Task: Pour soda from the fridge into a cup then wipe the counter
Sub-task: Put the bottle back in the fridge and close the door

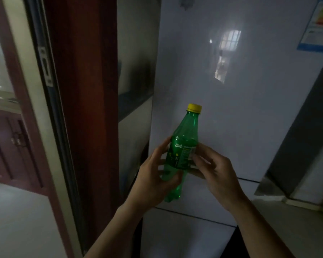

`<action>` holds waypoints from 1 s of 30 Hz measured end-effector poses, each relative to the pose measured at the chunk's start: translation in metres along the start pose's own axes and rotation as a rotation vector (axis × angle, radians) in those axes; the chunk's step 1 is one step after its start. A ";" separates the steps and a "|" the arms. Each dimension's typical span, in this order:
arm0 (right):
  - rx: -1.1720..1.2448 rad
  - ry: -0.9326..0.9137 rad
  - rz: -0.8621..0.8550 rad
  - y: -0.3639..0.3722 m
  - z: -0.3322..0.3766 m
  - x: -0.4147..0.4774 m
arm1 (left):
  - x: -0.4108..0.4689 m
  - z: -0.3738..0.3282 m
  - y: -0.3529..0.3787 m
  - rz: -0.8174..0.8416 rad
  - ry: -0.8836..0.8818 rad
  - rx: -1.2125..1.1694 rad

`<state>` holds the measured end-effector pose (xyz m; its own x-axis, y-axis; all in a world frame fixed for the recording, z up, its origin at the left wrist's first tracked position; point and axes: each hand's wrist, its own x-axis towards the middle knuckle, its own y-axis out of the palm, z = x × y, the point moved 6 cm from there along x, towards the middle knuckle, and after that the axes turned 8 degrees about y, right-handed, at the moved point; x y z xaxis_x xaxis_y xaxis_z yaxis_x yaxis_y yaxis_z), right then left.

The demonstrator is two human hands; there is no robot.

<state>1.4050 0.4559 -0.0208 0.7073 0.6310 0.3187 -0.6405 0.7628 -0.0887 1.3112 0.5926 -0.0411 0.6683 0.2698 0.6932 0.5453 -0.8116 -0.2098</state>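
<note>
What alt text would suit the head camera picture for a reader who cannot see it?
A person's left hand grips the lower body of a green plastic soda bottle with a yellow cap, and the right hand pinches its label, in front of a glossy white fridge door. A dark red wooden door frame stands to the left.

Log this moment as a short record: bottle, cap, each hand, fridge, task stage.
bottle: green plastic soda bottle, held in the air, leaning slightly, neck up
cap: yellow cap, on the bottle
left hand: left hand grips the bottle's lower body
right hand: right hand holds the bottle at its label
fridge: pale glossy fridge door behind the bottle, closed
cup: not in view
task stage: soda is out of the fridge, nothing poured yet
</note>
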 end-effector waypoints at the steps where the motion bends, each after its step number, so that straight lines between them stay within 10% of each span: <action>1: 0.018 -0.003 0.000 -0.003 -0.006 0.010 | 0.006 0.005 0.001 -0.003 -0.013 0.015; 14: -0.025 -0.234 0.203 -0.021 -0.028 0.153 | 0.096 0.059 0.009 -0.364 -0.095 0.263; 30: -1.193 -0.727 0.295 0.025 -0.032 0.274 | 0.099 0.064 -0.040 -0.487 -0.152 0.265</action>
<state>1.5925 0.6526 0.0343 0.0529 0.8517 0.5214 0.1542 0.5089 -0.8469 1.3879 0.6852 -0.0080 0.3630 0.6670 0.6507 0.9035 -0.4226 -0.0708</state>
